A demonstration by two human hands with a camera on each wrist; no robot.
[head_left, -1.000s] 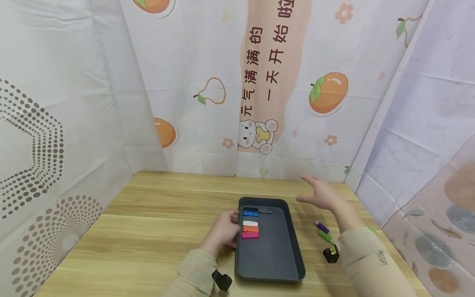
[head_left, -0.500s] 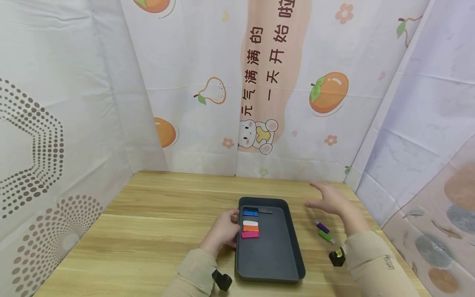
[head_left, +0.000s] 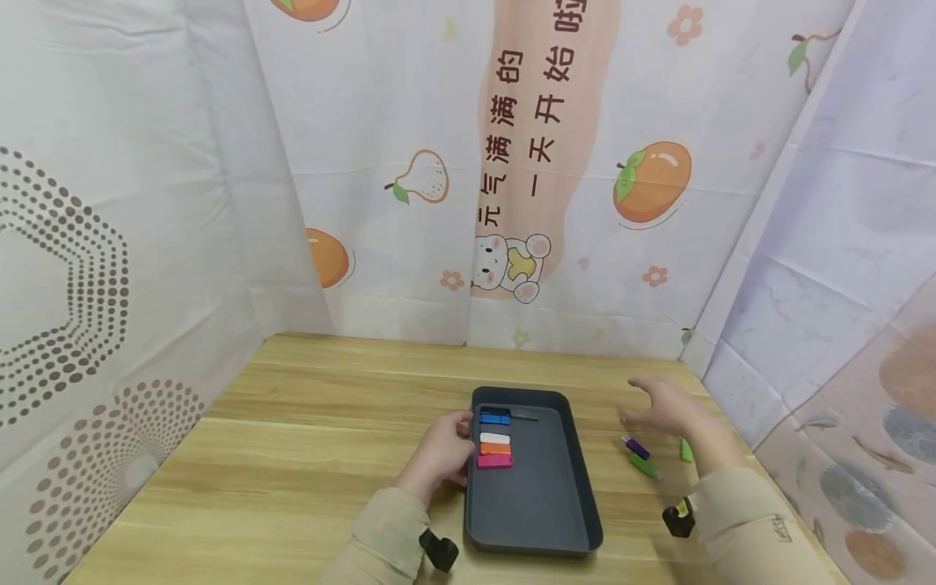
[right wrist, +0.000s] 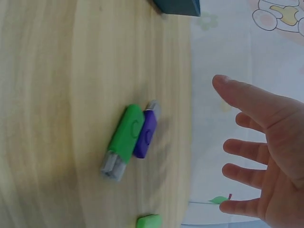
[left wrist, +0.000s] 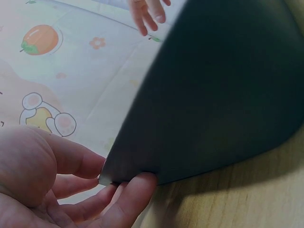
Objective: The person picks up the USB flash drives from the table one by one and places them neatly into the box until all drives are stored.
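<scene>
1. Pale printed cloths, with fruit, flowers, a white cartoon animal and Chinese characters on the back one (head_left: pixel 409 268), hang around a wooden table (head_left: pixel 329 422).
2. Left hand (head_left: pixel 441 448): thumb and fingers are clamped on the long side wall of a dark gray tray (head_left: pixel 534 504), at the rim.
3. Right hand (head_left: pixel 661 406): fingers are spread well apart, thumb held away from them, gripping nothing. It hovers over the table to the right of the tray, near the far edge.
4. Nearest to the right hand, a purple USB stick (right wrist: pixel 146 134) and a green USB stick (right wrist: pixel 125 134) lie side by side on the wood, close together, their metal connectors pointing opposite ways.
5. Another green piece (head_left: pixel 686 450) lies beside the right forearm, apart from that pair; it shows only in part.
6. Inside the tray, which sits flat on the table, small sticks form a column along the left wall, by the left hand. From far to near: black (head_left: pixel 495 411), blue (head_left: pixel 494 420), dark gray, white (head_left: pixel 495 438), orange (head_left: pixel 495 448) and pink (head_left: pixel 495 461). Beside the black one lies a slim dark item (head_left: pixel 524 418), too small to identify.
7. Both arms wear beige sleeves (head_left: pixel 387 528), with a black device (head_left: pixel 439 551) at each wrist.
</scene>
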